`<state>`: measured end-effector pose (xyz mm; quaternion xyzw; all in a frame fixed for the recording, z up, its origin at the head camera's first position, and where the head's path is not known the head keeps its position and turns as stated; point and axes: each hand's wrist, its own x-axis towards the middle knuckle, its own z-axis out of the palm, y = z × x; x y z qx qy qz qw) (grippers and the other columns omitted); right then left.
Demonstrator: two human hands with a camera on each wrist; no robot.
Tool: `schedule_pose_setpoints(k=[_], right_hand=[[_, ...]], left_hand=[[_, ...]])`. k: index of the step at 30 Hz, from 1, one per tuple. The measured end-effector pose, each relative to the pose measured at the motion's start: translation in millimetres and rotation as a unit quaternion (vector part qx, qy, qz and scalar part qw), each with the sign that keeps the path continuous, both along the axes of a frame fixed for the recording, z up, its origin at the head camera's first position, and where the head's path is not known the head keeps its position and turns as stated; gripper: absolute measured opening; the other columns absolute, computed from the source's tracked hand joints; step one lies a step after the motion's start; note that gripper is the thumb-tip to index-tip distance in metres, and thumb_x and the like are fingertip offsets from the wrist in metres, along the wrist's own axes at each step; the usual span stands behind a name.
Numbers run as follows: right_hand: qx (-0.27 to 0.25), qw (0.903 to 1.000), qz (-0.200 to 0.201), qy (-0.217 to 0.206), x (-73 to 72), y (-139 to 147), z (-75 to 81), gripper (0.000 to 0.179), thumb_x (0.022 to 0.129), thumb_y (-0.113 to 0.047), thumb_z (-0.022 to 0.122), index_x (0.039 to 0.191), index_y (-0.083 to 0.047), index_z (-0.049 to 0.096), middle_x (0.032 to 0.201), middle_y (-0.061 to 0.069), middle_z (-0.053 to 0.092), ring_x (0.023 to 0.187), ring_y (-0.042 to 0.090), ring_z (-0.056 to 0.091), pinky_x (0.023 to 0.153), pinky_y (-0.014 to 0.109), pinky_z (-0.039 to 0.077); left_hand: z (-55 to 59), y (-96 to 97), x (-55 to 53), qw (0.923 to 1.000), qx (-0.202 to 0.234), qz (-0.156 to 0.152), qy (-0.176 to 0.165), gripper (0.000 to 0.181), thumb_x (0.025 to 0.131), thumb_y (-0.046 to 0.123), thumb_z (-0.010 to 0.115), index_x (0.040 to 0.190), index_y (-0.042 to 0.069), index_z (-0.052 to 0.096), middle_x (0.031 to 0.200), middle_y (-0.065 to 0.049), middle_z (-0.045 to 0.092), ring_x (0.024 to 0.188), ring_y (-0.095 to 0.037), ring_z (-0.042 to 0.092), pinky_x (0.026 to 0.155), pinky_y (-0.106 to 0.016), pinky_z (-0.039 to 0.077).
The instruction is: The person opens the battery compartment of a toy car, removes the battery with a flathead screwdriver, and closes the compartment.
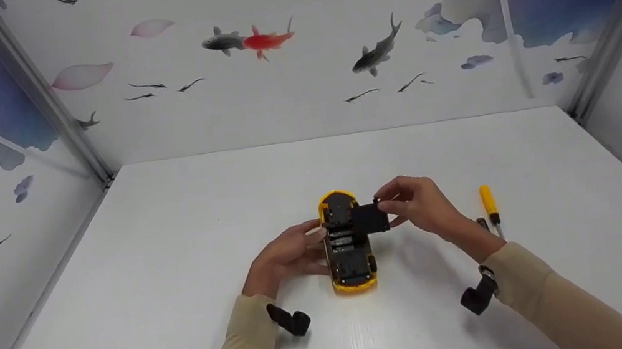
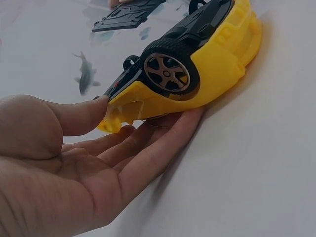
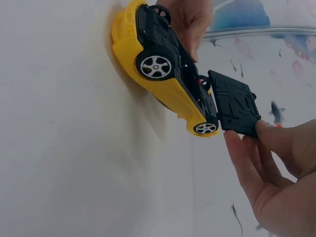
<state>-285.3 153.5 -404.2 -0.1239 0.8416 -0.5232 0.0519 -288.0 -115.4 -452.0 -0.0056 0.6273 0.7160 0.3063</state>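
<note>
A yellow toy car (image 1: 355, 286) lies upside down, its black underside facing up. An open compartment (image 1: 342, 240) shows in the middle of that underside. My left hand (image 1: 286, 254) grips the car from the left, thumb at the upper edge and fingers beneath the body, as the left wrist view shows. Between thumb and fingertips, my right hand (image 1: 420, 203) pinches the edge of a flat black battery cover (image 3: 234, 103). The cover is raised beside the car's right side and overlaps it in the head view.
To the right, partly behind the right forearm, lies a yellow-handled screwdriver (image 1: 488, 201). A small dark object (image 1: 482, 225) sits next to it. White walls printed with fish (image 1: 269, 39) enclose the white table (image 1: 167, 224) at the back and sides.
</note>
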Motion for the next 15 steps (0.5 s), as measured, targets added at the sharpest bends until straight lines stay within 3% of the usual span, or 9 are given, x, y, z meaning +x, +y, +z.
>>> schedule_pose_setpoints(k=[15], right_hand=[[-0.004,0.9998,0.008,-0.017,-0.8,-25,-9.3,0.024,0.095,-0.005,0.066,0.118,-0.001,0.068,0.113,0.017,0.068,0.096,0.022,0.07,0.075,0.033,0.063]], left_hand=[[2.4,1.0,-1.1,0.9999,-0.008,0.006,-0.008,0.057,0.106,0.019,0.049,0.158,0.012,0.029,0.149,-0.023,0.05,0.133,-0.04,0.054,0.096,-0.057,0.055]])
